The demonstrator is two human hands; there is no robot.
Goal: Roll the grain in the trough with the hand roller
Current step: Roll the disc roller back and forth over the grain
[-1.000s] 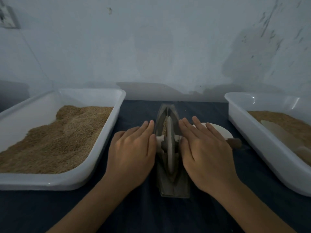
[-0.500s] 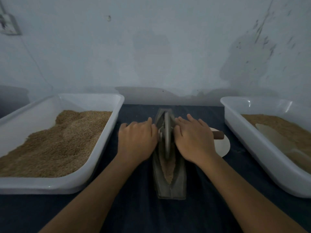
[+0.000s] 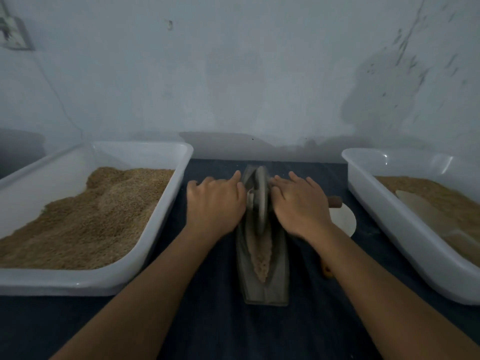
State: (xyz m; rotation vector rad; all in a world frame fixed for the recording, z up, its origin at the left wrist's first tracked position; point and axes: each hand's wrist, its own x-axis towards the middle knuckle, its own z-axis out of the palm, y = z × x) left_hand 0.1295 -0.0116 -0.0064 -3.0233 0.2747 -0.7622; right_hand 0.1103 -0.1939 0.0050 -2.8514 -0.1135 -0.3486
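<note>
A narrow grey metal trough [image 3: 278, 289] lies lengthwise on the dark table in front of me. The hand roller's disc wheel [image 3: 261, 201] stands upright in its far half. Brown crushed grain [image 3: 261, 255] shows in the groove nearer to me. My left hand [image 3: 215, 203] presses palm-down on the roller's axle left of the wheel, fingers stretched forward. My right hand [image 3: 298, 203] presses the same way on the right side. The hands hide both axle ends.
A white tray [image 3: 78, 284] heaped with grain stands at the left. At the right, another white tray [image 3: 389, 229] holds grain and a pale scoop [image 3: 420, 211]. A white round dish [image 3: 342, 219] and a brown handle [image 3: 335, 201] lie beside my right hand. The wall stands just behind.
Both hands have pushed the roller away from me, from the trough's middle to its far half. The grain in the near part of the groove is now uncovered.
</note>
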